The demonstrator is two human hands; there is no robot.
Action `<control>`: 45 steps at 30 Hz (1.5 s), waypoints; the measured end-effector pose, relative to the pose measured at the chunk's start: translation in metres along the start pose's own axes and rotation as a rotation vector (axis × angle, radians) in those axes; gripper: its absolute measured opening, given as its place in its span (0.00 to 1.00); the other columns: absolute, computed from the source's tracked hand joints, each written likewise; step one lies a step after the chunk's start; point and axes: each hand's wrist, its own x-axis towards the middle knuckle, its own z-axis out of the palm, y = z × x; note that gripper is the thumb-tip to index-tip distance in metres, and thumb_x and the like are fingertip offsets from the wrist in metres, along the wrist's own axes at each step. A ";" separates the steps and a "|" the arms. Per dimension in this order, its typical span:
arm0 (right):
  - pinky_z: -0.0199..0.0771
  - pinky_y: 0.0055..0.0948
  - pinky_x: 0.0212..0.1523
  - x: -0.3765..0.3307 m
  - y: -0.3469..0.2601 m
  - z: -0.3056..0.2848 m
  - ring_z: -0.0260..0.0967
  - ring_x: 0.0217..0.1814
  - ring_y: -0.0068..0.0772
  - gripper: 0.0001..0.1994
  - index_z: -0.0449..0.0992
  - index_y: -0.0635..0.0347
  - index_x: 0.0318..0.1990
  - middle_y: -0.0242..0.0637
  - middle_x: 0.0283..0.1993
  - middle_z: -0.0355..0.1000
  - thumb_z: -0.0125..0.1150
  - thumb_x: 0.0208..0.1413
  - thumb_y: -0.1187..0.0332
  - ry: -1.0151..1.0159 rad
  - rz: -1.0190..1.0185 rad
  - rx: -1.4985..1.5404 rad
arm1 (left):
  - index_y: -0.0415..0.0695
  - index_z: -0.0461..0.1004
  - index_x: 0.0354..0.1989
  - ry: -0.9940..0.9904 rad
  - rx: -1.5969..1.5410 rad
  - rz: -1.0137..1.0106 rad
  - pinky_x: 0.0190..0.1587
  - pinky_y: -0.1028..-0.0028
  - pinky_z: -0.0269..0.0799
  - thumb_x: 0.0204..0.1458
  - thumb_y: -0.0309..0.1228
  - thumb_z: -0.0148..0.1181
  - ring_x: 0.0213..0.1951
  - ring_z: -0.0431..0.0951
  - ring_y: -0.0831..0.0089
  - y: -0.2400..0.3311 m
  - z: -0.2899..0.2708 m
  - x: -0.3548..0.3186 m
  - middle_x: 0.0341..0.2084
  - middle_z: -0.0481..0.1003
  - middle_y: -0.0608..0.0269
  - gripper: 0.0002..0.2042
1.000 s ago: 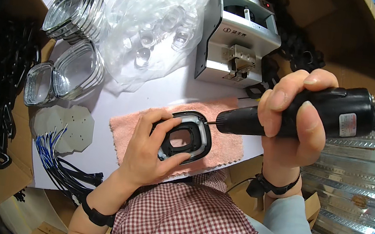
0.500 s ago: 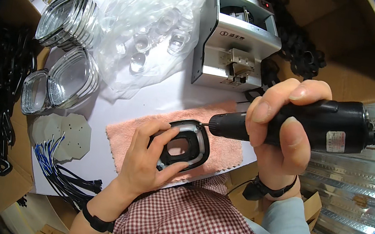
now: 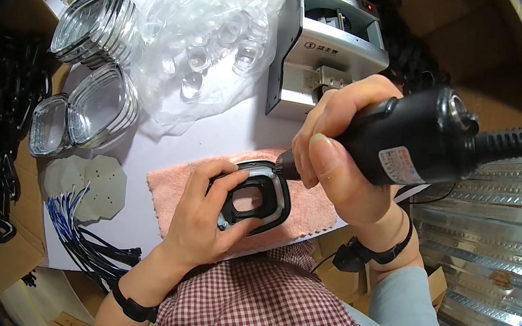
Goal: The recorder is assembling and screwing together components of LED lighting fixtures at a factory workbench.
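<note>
My left hand (image 3: 200, 211) is closed on a black rounded-square housing (image 3: 280, 210), which has a pale inner ring and an opening in its middle. The housing lies on a pink cloth (image 3: 172, 184). Wrapped in the fingers of my right hand (image 3: 344, 154) is a black electric screwdriver (image 3: 402, 139), tilted with its cable end raised to the right. Its nose meets the upper right corner of the housing. The bit and whatever lies under it are hidden there.
A grey metal machine (image 3: 328, 53) stands behind the cloth, beside a plastic bag (image 3: 204, 43) of clear lenses. Stacked clear frames (image 3: 100, 105), grey plates (image 3: 102, 188) and bundled cables (image 3: 92, 246) lie left. Cardboard boxes (image 3: 22, 197) with black parts flank the table.
The screwdriver has swung from nearly level to steeper, its nose now down at the housing's corner. My right hand has moved left with it. My left hand and the housing stay nearly still.
</note>
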 end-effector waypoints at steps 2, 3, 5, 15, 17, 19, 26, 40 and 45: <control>0.74 0.21 0.29 -0.001 -0.001 -0.003 0.72 0.30 0.19 0.10 0.74 0.67 0.39 0.34 0.31 0.74 0.63 0.48 0.85 0.001 0.016 -0.020 | 0.39 0.73 0.57 0.005 -0.007 0.008 0.59 0.60 0.71 0.39 0.29 0.78 0.58 0.71 0.51 0.001 0.000 0.001 0.55 0.67 0.50 0.33; 0.75 0.21 0.29 -0.001 -0.002 -0.005 0.72 0.30 0.20 0.11 0.74 0.66 0.39 0.33 0.31 0.74 0.64 0.48 0.85 -0.001 0.035 -0.039 | 0.38 0.73 0.57 0.012 0.012 0.008 0.59 0.60 0.71 0.39 0.30 0.78 0.57 0.71 0.51 0.001 0.000 0.001 0.55 0.67 0.49 0.33; 0.75 0.21 0.29 0.000 -0.006 -0.007 0.73 0.29 0.20 0.12 0.74 0.66 0.40 0.34 0.31 0.75 0.64 0.47 0.85 0.007 0.034 -0.045 | 0.38 0.73 0.57 0.026 0.036 0.019 0.59 0.60 0.71 0.39 0.31 0.78 0.57 0.71 0.51 -0.001 0.000 -0.001 0.54 0.67 0.49 0.33; 0.66 0.30 0.37 0.032 -0.053 -0.072 0.64 0.29 0.28 0.15 0.72 0.61 0.54 0.43 0.38 0.71 0.54 0.63 0.68 0.205 -0.393 -0.070 | 0.36 0.73 0.56 0.035 0.048 0.033 0.55 0.62 0.73 0.39 0.34 0.78 0.55 0.72 0.54 -0.004 0.001 -0.006 0.53 0.67 0.49 0.33; 0.68 0.30 0.35 0.035 -0.043 -0.076 0.65 0.29 0.30 0.14 0.72 0.61 0.54 0.45 0.39 0.72 0.54 0.62 0.68 0.178 -0.410 -0.101 | 0.35 0.73 0.55 0.031 0.044 0.041 0.56 0.60 0.73 0.41 0.34 0.77 0.55 0.72 0.52 -0.003 0.000 -0.005 0.53 0.67 0.48 0.32; 0.73 0.26 0.29 0.042 -0.031 -0.071 0.69 0.24 0.28 0.13 0.72 0.68 0.50 0.48 0.33 0.75 0.57 0.58 0.74 0.188 -0.468 -0.060 | 0.35 0.73 0.54 0.030 0.045 0.039 0.56 0.59 0.72 0.42 0.35 0.76 0.55 0.72 0.50 -0.003 0.000 -0.005 0.53 0.68 0.48 0.31; 0.71 0.22 0.25 0.047 -0.021 -0.053 0.68 0.23 0.26 0.17 0.66 0.62 0.52 0.47 0.33 0.74 0.62 0.57 0.74 -0.155 -0.411 -0.325 | 0.35 0.72 0.54 0.052 0.050 0.071 0.57 0.58 0.72 0.42 0.34 0.76 0.55 0.72 0.50 -0.001 0.001 -0.004 0.53 0.68 0.47 0.31; 0.62 0.23 0.22 -0.046 -0.049 -0.027 0.58 0.17 0.21 0.16 0.65 0.55 0.53 0.38 0.31 0.68 0.59 0.61 0.62 0.032 -0.006 0.009 | 0.38 0.73 0.58 0.056 0.030 0.041 0.60 0.61 0.71 0.41 0.33 0.77 0.59 0.70 0.53 -0.007 0.004 -0.007 0.56 0.67 0.50 0.33; 0.67 0.23 0.21 -0.057 -0.045 -0.021 0.63 0.18 0.23 0.17 0.65 0.54 0.52 0.40 0.31 0.70 0.62 0.61 0.61 0.035 0.027 -0.029 | 0.38 0.73 0.58 0.057 0.028 0.039 0.60 0.60 0.70 0.41 0.33 0.77 0.59 0.70 0.54 -0.005 0.004 -0.008 0.56 0.67 0.49 0.33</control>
